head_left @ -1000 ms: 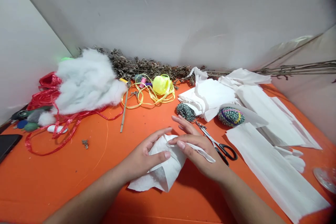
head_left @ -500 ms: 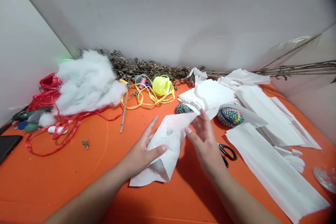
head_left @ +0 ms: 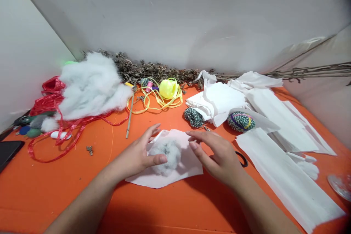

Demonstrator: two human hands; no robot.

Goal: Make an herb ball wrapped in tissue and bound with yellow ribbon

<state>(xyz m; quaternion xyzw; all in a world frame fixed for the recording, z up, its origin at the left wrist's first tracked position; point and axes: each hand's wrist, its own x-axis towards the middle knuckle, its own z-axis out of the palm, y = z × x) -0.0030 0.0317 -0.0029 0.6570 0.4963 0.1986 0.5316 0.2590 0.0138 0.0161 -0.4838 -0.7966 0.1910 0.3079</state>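
Note:
In front of me a square of thin white fabric (head_left: 189, 170) lies spread on the orange table. A tuft of white fibre stuffing (head_left: 171, 157) sits in its middle, with something dark showing faintly inside. My left hand (head_left: 141, 155) rests along the fabric's left side, its thumb stretched over the edge of the tuft and its fingers curved apart. Above the fabric's right side hovers my right hand (head_left: 218, 153), thumb and fingers spread with nothing visible between them. Behind it, scissors (head_left: 242, 159) are mostly hidden.
A heap of stuffing (head_left: 91, 87) and red ribbon (head_left: 79, 131) lie left. Yellow ribbon (head_left: 168, 89), a green-and-white yarn bundle (head_left: 193, 117) and a yarn ball (head_left: 241, 121) are farther back. White fabric strips (head_left: 287, 179) cover the right. Dried stalks (head_left: 161, 71) line the wall.
The fabric, folded up around the stuffing and lifted at its top corner before, now lies opened flat, exposing the tuft. My right hand has come down and let go of the corner.

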